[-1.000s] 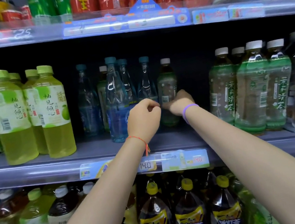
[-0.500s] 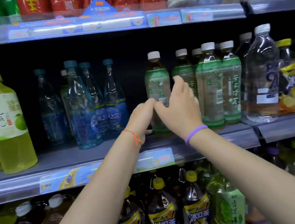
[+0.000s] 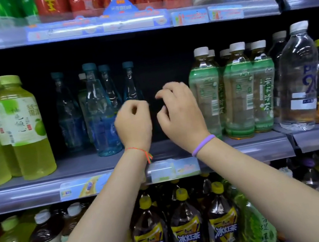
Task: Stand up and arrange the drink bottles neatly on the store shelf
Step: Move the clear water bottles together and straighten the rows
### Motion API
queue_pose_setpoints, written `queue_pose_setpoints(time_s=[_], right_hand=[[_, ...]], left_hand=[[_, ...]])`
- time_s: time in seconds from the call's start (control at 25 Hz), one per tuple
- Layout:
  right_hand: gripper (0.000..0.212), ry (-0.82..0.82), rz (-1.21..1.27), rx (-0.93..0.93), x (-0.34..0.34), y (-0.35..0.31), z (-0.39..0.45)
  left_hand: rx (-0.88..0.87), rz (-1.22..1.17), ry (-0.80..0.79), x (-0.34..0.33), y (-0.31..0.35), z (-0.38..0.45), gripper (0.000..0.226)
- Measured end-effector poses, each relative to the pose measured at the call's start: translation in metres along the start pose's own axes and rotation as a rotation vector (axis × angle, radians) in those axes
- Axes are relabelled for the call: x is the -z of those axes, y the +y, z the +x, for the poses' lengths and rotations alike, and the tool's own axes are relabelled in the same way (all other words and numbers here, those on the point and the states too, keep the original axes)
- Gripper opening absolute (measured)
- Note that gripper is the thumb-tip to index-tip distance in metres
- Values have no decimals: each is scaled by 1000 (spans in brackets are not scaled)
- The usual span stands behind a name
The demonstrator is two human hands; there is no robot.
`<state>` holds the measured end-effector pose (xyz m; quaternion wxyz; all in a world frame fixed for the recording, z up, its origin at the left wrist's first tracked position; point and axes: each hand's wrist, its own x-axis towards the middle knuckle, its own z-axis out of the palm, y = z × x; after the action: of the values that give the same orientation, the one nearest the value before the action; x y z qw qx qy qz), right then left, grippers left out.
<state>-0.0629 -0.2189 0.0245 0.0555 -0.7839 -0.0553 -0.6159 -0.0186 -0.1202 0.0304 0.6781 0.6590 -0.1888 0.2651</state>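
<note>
- While your two hands hang in the dark gap of the middle shelf [image 3: 98, 163], neither holds a bottle; your left hand [image 3: 133, 123] has its fingers curled in on nothing, and your right hand [image 3: 180, 112] has its fingers loosely hooked, also holding nothing.
- Green tea bottles [image 3: 238, 89] stand upright in a tight group just right of your right hand; the nearest one sits just beside your knuckles, though contact cannot be told.
- Blue water bottles [image 3: 100, 114] stand left of the gap; the front one is partly behind your left hand.
- Judged from this, you are between grips: the tea row looks set, and the gap marks the step in hand.
- Next, you would likely open a hand round a blue bottle's body and slide it rightward or forward into line; grip low and move slowly, since the tall narrow bottles could tip into their neighbours.
</note>
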Motion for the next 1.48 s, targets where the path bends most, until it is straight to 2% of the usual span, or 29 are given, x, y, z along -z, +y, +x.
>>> queue_pose_setpoints(time_s=[0.04,0.08,0.12,0.2,0.28,0.36,0.44,0.52,0.6,0.68,0.84,0.92,1.0,1.08,1.16,1.2,1.28,1.36,1.4,1.48], right_hand=[[33,-106,91,-106,-8,-8,1],[36,-253,176,-264,-14,-15,3],[44,-410,261,-446,-22,-19,7],[57,-590,390,-744,-42,-25,20],[60,-591,426,-863,-63,-24,30],[71,-557,483,-949,-85,-21,40],[86,-534,542,-1005,-101,-18,47],[92,-526,529,-1033,-114,-13,53],[84,-552,457,-1028,-123,-4,57],[67,-568,393,-1020,-124,5,59],[45,-499,360,-1080,-102,6,57],[39,-394,413,-1093,-86,-2,55],[45,-294,477,-1047,-70,-15,54],[63,-259,486,-900,-57,-29,51],[80,-312,316,-742,-49,-37,46],[85,-353,218,-705,-48,-36,43],[89,-376,67,-681,-48,-35,39],[84,-274,-123,-553,-47,-42,34],[77,-184,-210,-412,-48,-45,32],[53,-32,-226,-92,-52,-54,32]], left_hand=[[-130,119,148,16,-8,7,9],[-206,238,263,29,-15,13,20],[-210,335,313,42,-21,20,35],[-86,395,245,63,-34,42,63],[108,280,45,79,-43,62,80],[235,238,-143,89,-48,70,77],[210,281,-238,91,-52,69,77],[183,255,-303,89,-55,70,83],[210,169,-434,85,-53,68,69],[207,138,-553,83,-51,64,59],[165,230,-598,80,-46,65,59],[177,273,-591,73,-45,65,70],[110,352,-583,62,-43,59,70],[95,326,-613,51,-42,52,60],[231,140,-692,46,-37,47,46],[284,66,-669,46,-36,47,37],[226,104,-373,50,-35,53,22],[92,295,-69,61,-34,66,24],[35,395,-16,67,-32,72,33],[-72,538,-62,75,-32,88,56]])
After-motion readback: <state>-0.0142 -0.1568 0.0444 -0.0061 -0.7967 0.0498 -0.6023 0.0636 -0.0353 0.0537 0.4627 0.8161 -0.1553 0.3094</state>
